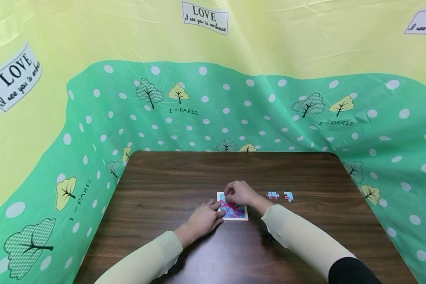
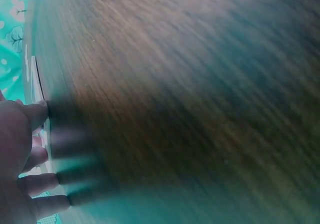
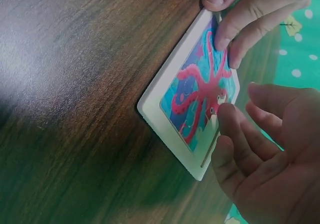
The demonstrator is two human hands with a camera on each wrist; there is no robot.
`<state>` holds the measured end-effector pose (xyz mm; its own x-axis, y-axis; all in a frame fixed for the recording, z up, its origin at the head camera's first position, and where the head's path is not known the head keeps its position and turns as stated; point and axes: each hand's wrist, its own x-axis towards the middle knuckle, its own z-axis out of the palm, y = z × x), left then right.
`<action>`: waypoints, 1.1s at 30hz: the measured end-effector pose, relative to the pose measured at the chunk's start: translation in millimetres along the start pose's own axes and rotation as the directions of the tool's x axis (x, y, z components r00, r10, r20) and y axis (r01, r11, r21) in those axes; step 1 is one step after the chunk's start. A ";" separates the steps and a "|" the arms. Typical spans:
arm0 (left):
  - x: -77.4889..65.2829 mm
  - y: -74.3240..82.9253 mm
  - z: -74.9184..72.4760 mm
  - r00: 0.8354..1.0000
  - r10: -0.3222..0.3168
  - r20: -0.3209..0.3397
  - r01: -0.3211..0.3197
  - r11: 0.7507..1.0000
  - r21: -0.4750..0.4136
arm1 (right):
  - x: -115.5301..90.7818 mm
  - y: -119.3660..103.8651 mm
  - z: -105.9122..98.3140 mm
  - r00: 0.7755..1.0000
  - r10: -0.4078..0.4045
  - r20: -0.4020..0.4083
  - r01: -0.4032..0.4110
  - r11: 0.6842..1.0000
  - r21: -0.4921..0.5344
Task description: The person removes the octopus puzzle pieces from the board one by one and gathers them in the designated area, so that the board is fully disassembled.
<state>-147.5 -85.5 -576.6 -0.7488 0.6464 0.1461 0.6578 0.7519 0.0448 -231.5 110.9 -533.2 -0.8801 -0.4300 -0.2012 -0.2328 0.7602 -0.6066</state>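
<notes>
A square octopus jigsaw puzzle (image 1: 234,213) in a white frame lies on the table. My left hand (image 1: 204,217) rests along its left edge, fingers spread; in the right wrist view its fingertips (image 3: 223,42) touch the frame and picture. My right hand (image 1: 242,193) reaches over the puzzle's upper part with bent fingers. From the right wrist, one fingertip (image 3: 227,111) is right at the octopus's head, and nothing shows between the parted fingers and thumb. A pale bare patch (image 3: 204,138) of the tray shows beside that hand. The left wrist view catches mostly fingers (image 2: 40,184) and tabletop.
Two loose puzzle pieces, one (image 1: 272,195) beside the other (image 1: 288,196), lie to the right of the puzzle, past my right wrist. The dark wood table (image 1: 184,169) is backed by a green and yellow printed cloth (image 1: 234,102) hanging around it.
</notes>
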 end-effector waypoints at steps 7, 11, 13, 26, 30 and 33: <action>-1.7 0.3 -1.8 1.000 -0.018 0.014 0.018 1.000 -0.020 | -2.1 -2.0 1.0 1.000 0.004 0.016 -0.004 1.000 0.025; -1.9 0.1 -1.7 1.000 -0.022 0.012 0.023 0.999 -0.029 | -2.5 -3.1 1.7 1.000 0.015 0.024 -0.017 0.999 0.052; -2.1 0.5 -2.4 1.000 -0.020 0.010 0.021 0.999 -0.032 | -2.5 -3.5 2.0 0.999 0.026 0.023 -0.027 0.997 0.071; -0.2 1.1 0.0 1.000 -0.013 0.005 0.013 1.000 -0.012 | -6.7 -12.5 5.6 0.995 0.097 -0.021 -0.094 0.990 0.101; 0.0 0.6 1.3 1.000 -0.008 0.006 0.008 1.000 -0.010 | -6.5 -14.4 4.7 0.995 0.092 -0.025 -0.089 0.991 0.101; 0.0 0.2 3.0 1.000 -0.003 0.009 0.004 1.000 -0.004 | -6.7 -13.9 4.8 0.995 0.099 -0.021 -0.095 0.988 0.122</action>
<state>-147.7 -85.0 -579.6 -0.7518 0.6449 0.1373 0.6555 0.7536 0.0495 -220.4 100.9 -527.1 -0.9073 -0.3425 -0.2438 -0.0956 0.7328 -0.6736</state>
